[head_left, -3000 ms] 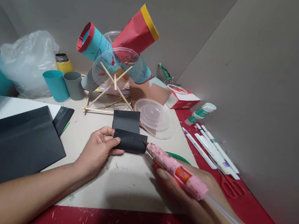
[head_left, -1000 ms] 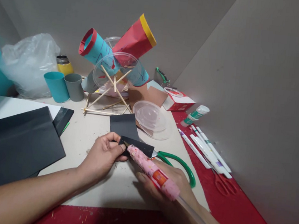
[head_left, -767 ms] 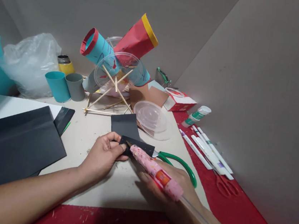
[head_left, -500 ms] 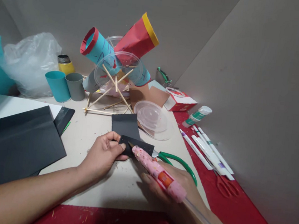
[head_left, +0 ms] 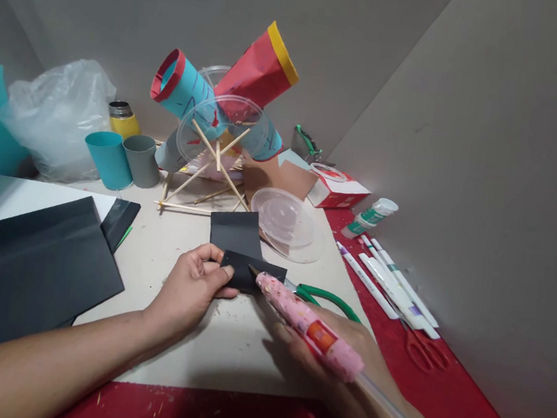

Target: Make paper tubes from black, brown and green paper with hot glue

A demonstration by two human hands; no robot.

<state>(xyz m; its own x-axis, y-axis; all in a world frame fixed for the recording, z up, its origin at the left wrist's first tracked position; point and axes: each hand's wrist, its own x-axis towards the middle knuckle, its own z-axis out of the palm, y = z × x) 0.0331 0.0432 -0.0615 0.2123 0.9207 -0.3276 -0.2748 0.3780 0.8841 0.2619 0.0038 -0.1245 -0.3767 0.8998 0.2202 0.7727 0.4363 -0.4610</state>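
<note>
My left hand point(head_left: 203, 273) pinches the left end of a small black paper strip point(head_left: 243, 273) between thumb and fingers. In my right hand point(head_left: 337, 350) is a pink glue gun point(head_left: 308, 326), with a clear glue stick point(head_left: 400, 414) sticking out of its back. Its dark nozzle tip lies over the black strip, close to its surface; I cannot tell whether it touches. Green-handled scissors point(head_left: 331, 297) lie just behind my right hand, their blades partly hidden by the strip. Beyond the strip rests a black paper square point(head_left: 235, 232).
A stick frame point(head_left: 201, 180) bears coloured paper tubes point(head_left: 258, 76) and clear lids at the back. Near it are a clear lid point(head_left: 284, 220), a teal cup point(head_left: 109, 161) and a grey cup point(head_left: 141, 163). Black sheets point(head_left: 25, 267) lie left; markers point(head_left: 390, 285) and red scissors point(head_left: 426, 350) right.
The glue gun has shifted a little to the right along the black strip, my right hand with it. My left hand keeps its pinch on the strip.
</note>
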